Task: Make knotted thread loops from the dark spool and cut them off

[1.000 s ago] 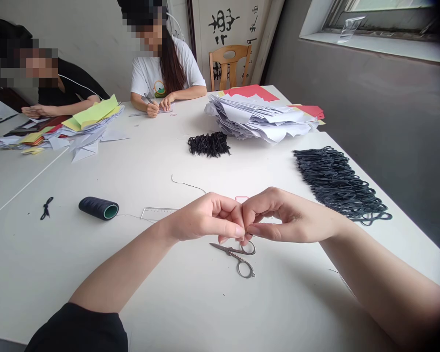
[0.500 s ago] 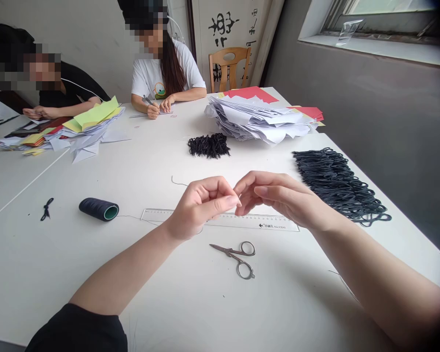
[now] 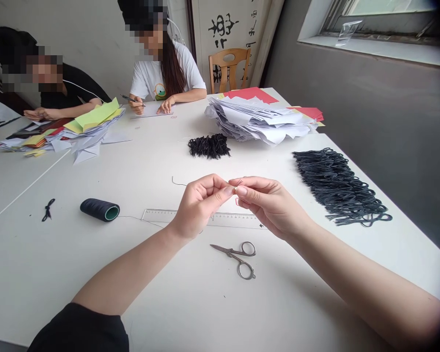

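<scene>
An item point(image 3: 235, 189) too small to identify is sitting between the left hand point(image 3: 200, 205) and right hand point(image 3: 271, 203). The latter is hiding the three-o'clock end of the ruler point(image 3: 161, 215). At two o'clock, the window point(image 3: 385, 10) is being cropped.

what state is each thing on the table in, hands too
Left hand, pinched shut
Right hand, pinched shut, meeting the left
Silver metal scissors, flat, blades seemingly shut
Dark cylindrical thread spool, on its side
Clear plastic ruler, flat, partly hidden
Small black cord, looped
Short black cord loops, bunched
Long dark cord loops, side by side
White paper pile, uneven
Mixed-colour paper pile, messy
</scene>
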`<state>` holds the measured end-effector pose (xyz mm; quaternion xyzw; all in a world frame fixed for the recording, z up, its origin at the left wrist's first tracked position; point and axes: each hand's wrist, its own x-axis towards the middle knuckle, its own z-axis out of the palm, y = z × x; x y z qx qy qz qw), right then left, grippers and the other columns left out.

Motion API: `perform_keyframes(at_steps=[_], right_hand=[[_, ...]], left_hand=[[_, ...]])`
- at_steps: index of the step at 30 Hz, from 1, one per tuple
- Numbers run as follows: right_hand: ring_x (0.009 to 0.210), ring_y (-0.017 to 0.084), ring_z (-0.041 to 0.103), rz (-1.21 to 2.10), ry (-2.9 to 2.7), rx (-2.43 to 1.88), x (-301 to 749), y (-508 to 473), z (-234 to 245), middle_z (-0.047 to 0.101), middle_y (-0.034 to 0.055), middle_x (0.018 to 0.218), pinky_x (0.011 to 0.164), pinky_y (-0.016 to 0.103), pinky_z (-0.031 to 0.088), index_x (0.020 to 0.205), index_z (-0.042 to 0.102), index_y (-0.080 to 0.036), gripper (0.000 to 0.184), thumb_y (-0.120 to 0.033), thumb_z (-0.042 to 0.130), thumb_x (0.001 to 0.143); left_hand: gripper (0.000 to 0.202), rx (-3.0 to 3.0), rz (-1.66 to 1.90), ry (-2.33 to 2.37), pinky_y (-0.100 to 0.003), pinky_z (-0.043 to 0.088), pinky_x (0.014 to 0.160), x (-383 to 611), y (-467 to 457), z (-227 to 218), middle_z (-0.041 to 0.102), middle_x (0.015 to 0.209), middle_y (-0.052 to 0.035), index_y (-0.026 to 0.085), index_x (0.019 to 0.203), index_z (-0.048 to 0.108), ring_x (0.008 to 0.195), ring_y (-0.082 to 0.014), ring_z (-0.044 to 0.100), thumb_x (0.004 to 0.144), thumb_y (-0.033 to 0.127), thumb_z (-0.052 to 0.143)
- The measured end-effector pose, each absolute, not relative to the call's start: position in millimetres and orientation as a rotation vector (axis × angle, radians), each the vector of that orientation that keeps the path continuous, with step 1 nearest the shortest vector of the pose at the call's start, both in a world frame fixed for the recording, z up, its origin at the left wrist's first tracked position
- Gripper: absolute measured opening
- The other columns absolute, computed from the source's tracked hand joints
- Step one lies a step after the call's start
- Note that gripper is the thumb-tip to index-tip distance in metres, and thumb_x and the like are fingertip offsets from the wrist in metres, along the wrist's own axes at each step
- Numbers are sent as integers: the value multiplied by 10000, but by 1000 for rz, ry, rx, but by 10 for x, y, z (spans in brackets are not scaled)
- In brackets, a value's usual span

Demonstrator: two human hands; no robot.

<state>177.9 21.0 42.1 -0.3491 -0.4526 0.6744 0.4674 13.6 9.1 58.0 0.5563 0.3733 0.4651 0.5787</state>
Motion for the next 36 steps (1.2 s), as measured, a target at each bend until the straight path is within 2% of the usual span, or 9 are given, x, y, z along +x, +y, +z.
perform_keyframes(at_steps=[3,7,11,14,19,22,25,31,36], right_hand=[[655,80,451,1679,-1085,-822,1787,221,393,614,-6,748,625,231,407,730,725,-229,194,-366,824,635],[638,76,411,1637,-1183,-791,1794,228,370,506,-23,686,613,221,378,728,652,-192,223,-386,762,730],[636,53,412,1645,-1229,-730,1779,214,388,523,-11,815,589,200,367,750,586,-170,239,-372,706,799],[620,56,473,1676,-1171,-697,1782,209,431,569,4,866,559,202,392,787,540,-174,256,-385,682,816],[580,73,530,1640,-1053,-698,1886,246,576,501,-47,685,641,253,517,791,466,-196,282,-376,683,810],[607,71,513,1521,-1002,-751,1995,287,685,417,-58,662,789,324,559,751,455,-200,271,-324,688,808],[628,72,495,1387,-928,-797,2119,339,774,408,-50,660,912,403,538,707,472,-198,234,-253,666,825],[612,66,494,1124,-836,-835,2317,427,932,480,-24,641,866,475,550,657,512,-150,230,-51,512,865],[547,51,470,891,-747,-861,2443,475,1054,441,-49,555,797,444,548,649,501,-146,277,38,437,846]], left_hand=[[224,1284,1049,895,-195,189,403,142,90,582,381,530,70,164,694,560,431,-36,236,810,326,660],[231,1201,932,905,-188,140,382,143,92,592,355,542,82,180,733,529,401,-27,183,801,362,653],[218,1126,861,873,-173,112,379,140,104,593,256,510,101,202,774,499,390,-31,136,809,367,637],[194,1080,840,861,-165,102,378,136,120,595,195,506,106,208,793,496,396,-36,112,823,350,625],[243,1027,816,863,-160,92,371,127,130,621,169,509,104,201,720,455,395,-31,100,808,337,636],[218,1037,808,869,-161,93,369,121,129,625,174,506,105,197,719,470,392,-30,97,803,317,632],[209,1053,804,891,-163,96,372,120,138,609,185,513,102,190,716,483,394,-28,104,802,308,633],[215,1043,800,930,-168,96,380,135,163,581,202,512,100,187,703,478,389,-23,116,796,303,634],[204,1033,800,930,-168,95,382,138,165,584,204,515,101,188,706,468,390,-23,117,805,283,619]])
